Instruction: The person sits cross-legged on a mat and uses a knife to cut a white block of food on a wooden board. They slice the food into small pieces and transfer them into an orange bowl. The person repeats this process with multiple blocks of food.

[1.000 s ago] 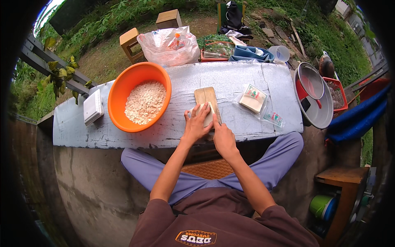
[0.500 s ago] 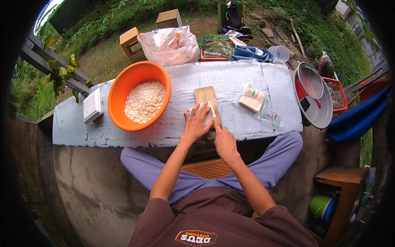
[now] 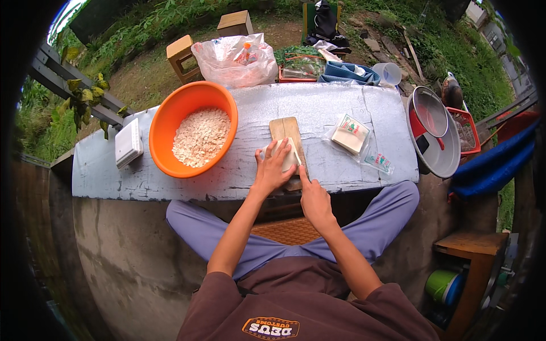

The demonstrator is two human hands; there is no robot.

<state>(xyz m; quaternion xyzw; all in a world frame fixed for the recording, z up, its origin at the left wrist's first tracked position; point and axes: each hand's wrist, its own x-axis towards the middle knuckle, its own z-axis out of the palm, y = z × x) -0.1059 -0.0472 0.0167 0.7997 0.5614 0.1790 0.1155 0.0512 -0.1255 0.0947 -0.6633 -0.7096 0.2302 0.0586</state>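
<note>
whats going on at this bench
A seated person is cutting a pale block on a small wooden board. The left hand presses the block down while the right hand works a knife along it. An orange bowl of pale cut pieces sits to the left.

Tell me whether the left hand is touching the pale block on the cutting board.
Touching. The head view shows the left hand lying flat on the pale block, fingers spread over its top, with no gap, on the wooden cutting board.
</note>
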